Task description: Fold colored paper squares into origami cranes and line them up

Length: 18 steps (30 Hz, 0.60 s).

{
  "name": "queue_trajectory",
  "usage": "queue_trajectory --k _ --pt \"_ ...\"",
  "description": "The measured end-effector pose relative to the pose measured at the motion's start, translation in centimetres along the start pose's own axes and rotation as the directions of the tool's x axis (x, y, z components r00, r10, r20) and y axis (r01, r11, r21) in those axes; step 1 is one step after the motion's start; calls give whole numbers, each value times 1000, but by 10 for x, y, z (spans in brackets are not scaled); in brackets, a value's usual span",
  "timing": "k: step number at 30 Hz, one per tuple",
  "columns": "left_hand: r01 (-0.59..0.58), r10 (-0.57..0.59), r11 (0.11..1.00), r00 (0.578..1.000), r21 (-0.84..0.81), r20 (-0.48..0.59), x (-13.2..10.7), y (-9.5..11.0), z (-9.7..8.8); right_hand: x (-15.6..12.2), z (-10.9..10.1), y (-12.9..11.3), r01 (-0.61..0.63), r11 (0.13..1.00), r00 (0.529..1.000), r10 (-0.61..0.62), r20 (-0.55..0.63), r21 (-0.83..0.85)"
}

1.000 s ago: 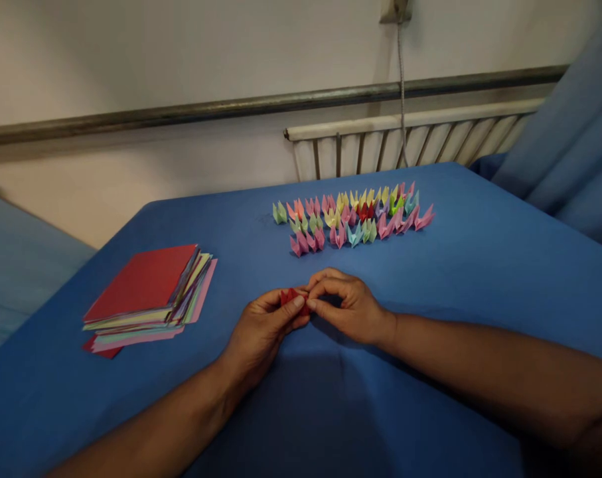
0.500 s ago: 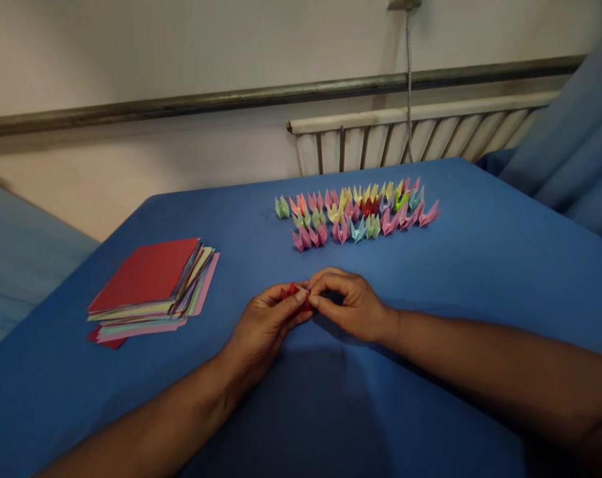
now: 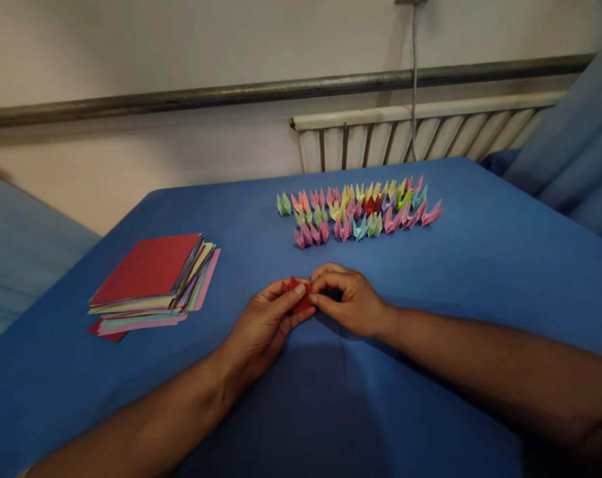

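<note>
A small folded red paper (image 3: 302,303) is held between my two hands near the middle of the table. My left hand (image 3: 268,315) is closed on it, thumb on top and fingers beneath. At its right edge my right hand (image 3: 353,300) pinches the paper between thumb and forefinger. Pointed red tips stick up beside my left thumb; the rest of the folds are partly hidden by the fingers. Beyond my hands stand several folded paper cranes (image 3: 343,228) in rows, in pink, green, yellow, red, blue and purple.
On the left of the blue-covered table (image 3: 251,232) lies a stack of coloured paper sheets (image 3: 149,269), a red one on top. Behind the table are a wall with a rail (image 3: 206,97) and a radiator (image 3: 380,136). Blue curtains (image 3: 574,146) hang at both sides.
The red paper shows more of its face between my fingers, and the pale part seen before is gone from sight. Both hands keep their grip in nearly the same place.
</note>
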State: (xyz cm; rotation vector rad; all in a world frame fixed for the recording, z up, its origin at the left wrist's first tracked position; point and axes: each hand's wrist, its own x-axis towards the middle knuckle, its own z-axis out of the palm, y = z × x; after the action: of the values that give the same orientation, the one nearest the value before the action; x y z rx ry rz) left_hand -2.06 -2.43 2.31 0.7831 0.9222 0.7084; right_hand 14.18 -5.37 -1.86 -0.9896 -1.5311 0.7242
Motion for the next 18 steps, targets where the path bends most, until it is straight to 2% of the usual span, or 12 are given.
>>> queue_trajectory --k 18 --pt "6 -6 1000 1000 -17 15 0 -2 -1 -1 -1 -1 12 1000 1000 -12 17 7"
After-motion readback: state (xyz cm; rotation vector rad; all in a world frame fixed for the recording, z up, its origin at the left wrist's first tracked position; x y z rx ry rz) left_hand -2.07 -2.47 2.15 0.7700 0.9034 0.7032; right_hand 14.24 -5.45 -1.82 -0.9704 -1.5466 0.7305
